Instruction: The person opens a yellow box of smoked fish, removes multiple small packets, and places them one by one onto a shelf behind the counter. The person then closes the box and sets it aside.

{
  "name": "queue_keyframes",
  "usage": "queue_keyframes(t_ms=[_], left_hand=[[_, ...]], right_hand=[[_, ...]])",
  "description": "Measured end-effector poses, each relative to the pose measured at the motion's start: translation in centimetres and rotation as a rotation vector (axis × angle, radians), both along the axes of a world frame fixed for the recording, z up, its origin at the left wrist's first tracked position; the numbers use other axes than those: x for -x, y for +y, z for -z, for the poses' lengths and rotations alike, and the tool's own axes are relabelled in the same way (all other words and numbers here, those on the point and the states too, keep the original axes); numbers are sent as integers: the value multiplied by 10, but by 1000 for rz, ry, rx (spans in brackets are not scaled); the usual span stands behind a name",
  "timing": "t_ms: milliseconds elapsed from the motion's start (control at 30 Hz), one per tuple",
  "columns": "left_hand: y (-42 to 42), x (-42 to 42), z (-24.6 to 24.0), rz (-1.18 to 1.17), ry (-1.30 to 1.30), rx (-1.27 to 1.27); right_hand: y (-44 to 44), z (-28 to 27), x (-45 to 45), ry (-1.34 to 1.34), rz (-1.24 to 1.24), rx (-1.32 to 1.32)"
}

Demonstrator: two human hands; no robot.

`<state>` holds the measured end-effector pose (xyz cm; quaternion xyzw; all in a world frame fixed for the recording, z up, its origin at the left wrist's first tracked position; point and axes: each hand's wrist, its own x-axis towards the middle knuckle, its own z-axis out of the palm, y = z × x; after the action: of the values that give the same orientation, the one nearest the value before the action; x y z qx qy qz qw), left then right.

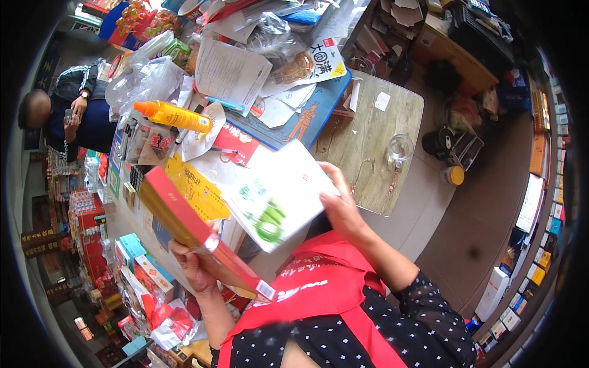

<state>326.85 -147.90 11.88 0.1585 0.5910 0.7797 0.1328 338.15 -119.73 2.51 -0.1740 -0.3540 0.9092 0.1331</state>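
My left hand (195,267) grips a long, flat red and gold box (198,230) near its middle, its narrow side turned up and a barcode at its lower end. In my right hand (343,198) is a white box (280,193) with a green picture and green writing, held at its right edge. The two boxes are close together over the counter, just in front of the red apron (303,285). Behind them lie a yellow printed carton (195,188), a red packet (235,143) and an orange spray bottle (175,117).
Papers (232,71), plastic bags and a blue mat (317,108) cover the counter. A glass mug (400,148) stands on the wooden table (382,119) at the right. A seated person (80,103) holds a phone at the far left. Shelves of small boxes (536,271) line the right.
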Motion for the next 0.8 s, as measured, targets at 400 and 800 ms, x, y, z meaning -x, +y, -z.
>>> queue_keyframes(t_ms=[400, 800], left_hand=[[-52, 9, 20, -452, -155, -238], [-59, -9, 14, -471, -171, -75]], right_hand=[[29, 231, -79, -741, 270, 71], [85, 340, -21, -823, 161, 177]])
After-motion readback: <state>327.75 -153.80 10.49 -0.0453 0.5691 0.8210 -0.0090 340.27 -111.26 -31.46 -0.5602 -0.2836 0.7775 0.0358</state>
